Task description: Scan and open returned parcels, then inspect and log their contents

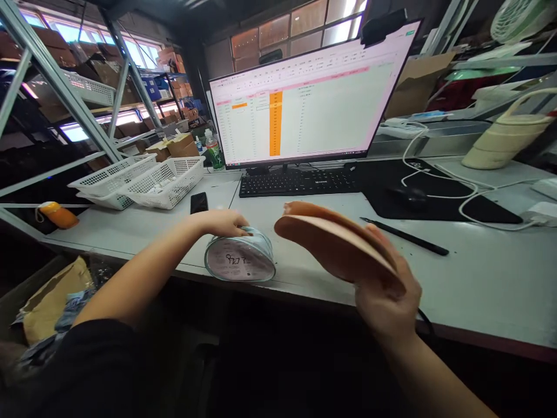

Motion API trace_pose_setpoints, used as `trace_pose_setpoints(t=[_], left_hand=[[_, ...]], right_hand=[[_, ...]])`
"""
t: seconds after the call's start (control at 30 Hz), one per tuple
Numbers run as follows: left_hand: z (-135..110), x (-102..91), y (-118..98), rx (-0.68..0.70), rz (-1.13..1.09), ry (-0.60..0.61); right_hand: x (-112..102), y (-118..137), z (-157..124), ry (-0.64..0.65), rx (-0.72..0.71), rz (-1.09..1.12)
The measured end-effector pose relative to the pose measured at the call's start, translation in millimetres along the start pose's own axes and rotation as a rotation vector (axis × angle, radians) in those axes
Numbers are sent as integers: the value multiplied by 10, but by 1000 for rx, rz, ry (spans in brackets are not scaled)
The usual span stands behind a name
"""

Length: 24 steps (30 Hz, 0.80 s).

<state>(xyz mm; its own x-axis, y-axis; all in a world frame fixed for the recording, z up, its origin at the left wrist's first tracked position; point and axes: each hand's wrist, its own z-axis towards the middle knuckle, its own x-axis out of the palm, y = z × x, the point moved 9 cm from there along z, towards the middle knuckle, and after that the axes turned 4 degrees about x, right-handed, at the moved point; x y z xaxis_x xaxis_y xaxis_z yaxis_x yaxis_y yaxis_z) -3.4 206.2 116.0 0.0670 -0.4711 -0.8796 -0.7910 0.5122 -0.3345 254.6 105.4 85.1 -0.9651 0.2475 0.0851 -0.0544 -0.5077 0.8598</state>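
My right hand [389,296] is closed around a pair of tan-brown insoles [335,238], stacked with a gap between them and tilted above the front of the desk. My left hand [226,222] is at the top of a clear pouch [240,259] with pale blue edging. Its fingers are bent at the pouch's upper edge, and the fingertips are partly hidden there. A white printed sheet with dark handwriting shows through the pouch's near side. The pouch stands on the desk's front edge, left of the insoles.
Behind my hands are a black keyboard [300,183] and a monitor [304,104] showing a spreadsheet. White perforated baskets [167,183] and a phone [199,203] sit to the left. On the right lie a black pen [409,237], a mouse [409,198] and white cables [465,197].
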Motion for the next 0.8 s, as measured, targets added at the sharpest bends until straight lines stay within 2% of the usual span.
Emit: trace_pose_setpoints(t=[0.07,0.13,0.23,0.37,0.43,0.57,0.7,0.8], left_hand=[[2,53,-199,87,-1,-35],[-49,62,-370,147,35,-109],[-191,20,-453,107,68,-265],[-368,14,-366,-16,36,-402],[-413,26,-352,-32,20,-444],[-383,80,-489,45,-68,-428],[-249,120,-667,112,-72,-327],[-161,138,-670,142,-106,-269]], right_hand=[[148,248,-50,112,-243,-111],[308,369,-176,233,-398,-137],[434,369,-402,354,-473,-120],[413,283,-679,419,-514,-116],[433,224,-776,481,-513,-148],[608,185,-805,534,-495,-358],[965,275,-652,613,-482,-567],[1116,347,-493,662,-477,-641]])
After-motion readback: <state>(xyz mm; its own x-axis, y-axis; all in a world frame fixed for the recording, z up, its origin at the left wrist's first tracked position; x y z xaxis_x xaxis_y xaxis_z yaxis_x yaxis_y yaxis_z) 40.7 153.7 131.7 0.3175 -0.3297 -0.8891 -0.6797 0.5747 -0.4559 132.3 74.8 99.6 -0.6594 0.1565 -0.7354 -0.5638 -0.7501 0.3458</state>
